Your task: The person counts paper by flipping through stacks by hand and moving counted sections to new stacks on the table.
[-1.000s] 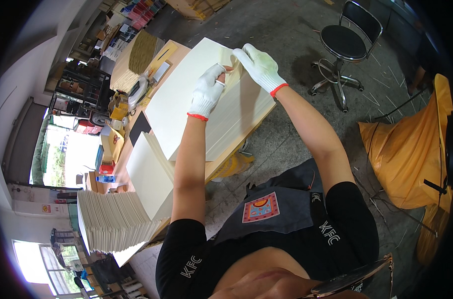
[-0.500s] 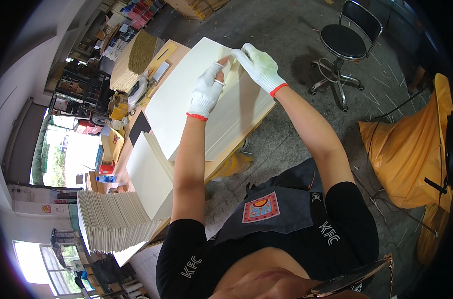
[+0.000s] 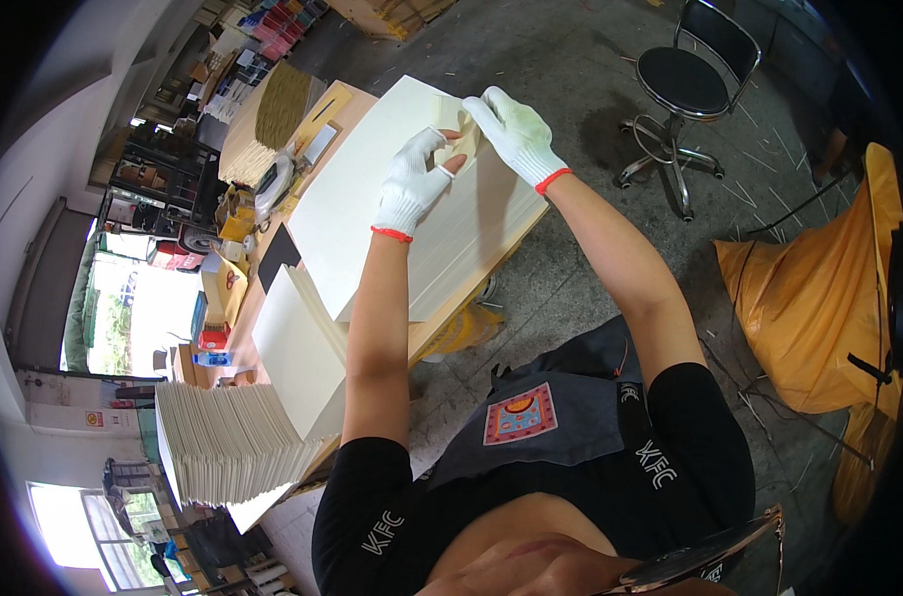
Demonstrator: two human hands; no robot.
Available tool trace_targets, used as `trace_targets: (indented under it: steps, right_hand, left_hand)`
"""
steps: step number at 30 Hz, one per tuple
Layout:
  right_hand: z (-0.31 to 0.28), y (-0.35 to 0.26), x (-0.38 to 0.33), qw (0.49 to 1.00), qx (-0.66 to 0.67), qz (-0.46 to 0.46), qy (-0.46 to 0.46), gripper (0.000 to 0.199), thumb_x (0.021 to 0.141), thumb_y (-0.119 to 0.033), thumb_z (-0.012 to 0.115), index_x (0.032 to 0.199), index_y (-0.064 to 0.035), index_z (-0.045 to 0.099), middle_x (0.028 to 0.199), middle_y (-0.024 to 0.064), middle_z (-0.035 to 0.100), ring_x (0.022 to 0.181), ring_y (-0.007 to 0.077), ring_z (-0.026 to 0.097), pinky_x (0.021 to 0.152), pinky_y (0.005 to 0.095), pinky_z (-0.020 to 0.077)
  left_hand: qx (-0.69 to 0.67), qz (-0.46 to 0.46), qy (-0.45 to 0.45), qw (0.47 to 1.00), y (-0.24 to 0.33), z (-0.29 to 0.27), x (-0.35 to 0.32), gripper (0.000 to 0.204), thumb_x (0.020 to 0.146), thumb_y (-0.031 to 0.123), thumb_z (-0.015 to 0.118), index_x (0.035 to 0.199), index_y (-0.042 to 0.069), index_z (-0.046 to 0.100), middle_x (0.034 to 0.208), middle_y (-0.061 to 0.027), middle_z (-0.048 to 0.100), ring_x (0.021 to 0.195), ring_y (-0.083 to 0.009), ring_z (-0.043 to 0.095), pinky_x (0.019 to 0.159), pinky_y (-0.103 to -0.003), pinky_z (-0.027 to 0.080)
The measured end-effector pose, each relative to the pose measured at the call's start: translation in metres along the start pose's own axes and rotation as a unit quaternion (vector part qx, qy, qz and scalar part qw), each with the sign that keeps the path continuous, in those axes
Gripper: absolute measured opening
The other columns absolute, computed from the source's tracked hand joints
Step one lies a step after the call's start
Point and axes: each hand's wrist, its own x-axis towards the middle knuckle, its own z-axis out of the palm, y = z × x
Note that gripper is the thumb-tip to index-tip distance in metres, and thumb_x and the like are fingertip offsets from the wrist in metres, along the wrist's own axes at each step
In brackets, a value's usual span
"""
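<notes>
A tall stack of large white paper sheets (image 3: 357,204) lies on the wooden table in front of me. Both my hands wear white gloves with red cuffs. My left hand (image 3: 412,187) is over the top of the stack, its bare thumb and fingertip apart with nothing visible between them. At the stack's right edge, my right hand (image 3: 514,134) grips the paper edge, its fingers partly hidden. Between the hands a cream-coloured part of the paper (image 3: 458,142) looks bent up; how many sheets are raised I cannot tell.
Nearer left are a lower paper pile (image 3: 297,353) and a thick stack of sheets (image 3: 228,442). A tape dispenser (image 3: 273,184) and a blue object (image 3: 211,359) sit along the table's left side. A black swivel chair (image 3: 682,84) and an orange sack (image 3: 799,298) stand right.
My left thumb and fingertip have spread apart, and the left hand has drawn back slightly from the bent paper. The right hand stays almost where it was.
</notes>
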Motion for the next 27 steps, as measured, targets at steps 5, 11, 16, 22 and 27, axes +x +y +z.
trace_targets:
  steps: [5, 11, 16, 22, 27]
  right_hand:
    - [0.000, 0.001, 0.001, 1.000, -0.001, 0.007, -0.007, 0.053, 0.100, -0.061, 0.044, 0.096, -0.0097, 0.058, 0.082, 0.0162, 0.066, 0.079, 0.0370, 0.066, 0.071, 0.0453, 0.0486]
    - [0.000, -0.002, 0.001, 1.000, -0.017, 0.013, -0.013, 0.054, 0.099, -0.062, 0.045, 0.097, -0.0098, 0.060, 0.083, 0.0156, 0.067, 0.080, 0.0364, 0.066, 0.073, 0.0454, 0.0489]
    - [0.001, 0.000, 0.000, 1.000, 0.011, 0.007, -0.001, 0.052, 0.099, -0.060, 0.046, 0.097, -0.0096, 0.060, 0.084, 0.0155, 0.067, 0.081, 0.0359, 0.066, 0.074, 0.0453, 0.0490]
    - [0.001, 0.000, 0.000, 1.000, 0.013, 0.016, -0.005, 0.052, 0.099, -0.059, 0.046, 0.097, -0.0094, 0.060, 0.081, 0.0151, 0.066, 0.079, 0.0356, 0.066, 0.073, 0.0450, 0.0487]
    - [0.000, -0.001, -0.001, 0.999, 0.032, 0.020, 0.001, 0.052, 0.098, -0.059, 0.049, 0.096, -0.0093, 0.061, 0.079, 0.0140, 0.065, 0.077, 0.0351, 0.066, 0.071, 0.0443, 0.0489]
  left_hand:
    - [0.012, -0.013, -0.021, 1.000, 0.001, -0.001, 0.001, 0.034, 0.091, 0.014, 0.069, 0.124, 0.008, 0.066, 0.115, -0.0101, 0.070, 0.093, -0.0175, 0.065, 0.082, -0.031, 0.052]
    - [0.000, 0.105, 0.081, 0.991, -0.017, 0.007, 0.003, 0.028, 0.097, 0.012, 0.055, 0.121, 0.007, 0.067, 0.112, -0.0154, 0.070, 0.104, -0.0273, 0.066, 0.092, -0.035, 0.050]
    - [0.095, 0.112, 0.022, 0.989, -0.021, 0.001, 0.006, 0.029, 0.092, 0.014, 0.068, 0.120, 0.007, 0.067, 0.109, -0.0127, 0.070, 0.094, -0.0201, 0.066, 0.087, -0.032, 0.051]
    - [0.030, 0.027, 0.005, 0.999, -0.008, 0.000, 0.003, 0.033, 0.087, 0.018, 0.075, 0.117, 0.006, 0.068, 0.109, -0.0120, 0.071, 0.089, -0.0191, 0.066, 0.083, -0.033, 0.052]
    - [0.036, 0.071, 0.032, 0.996, -0.011, 0.002, 0.002, 0.028, 0.093, 0.015, 0.067, 0.119, 0.007, 0.068, 0.113, -0.0134, 0.070, 0.103, -0.0234, 0.066, 0.089, -0.034, 0.051]
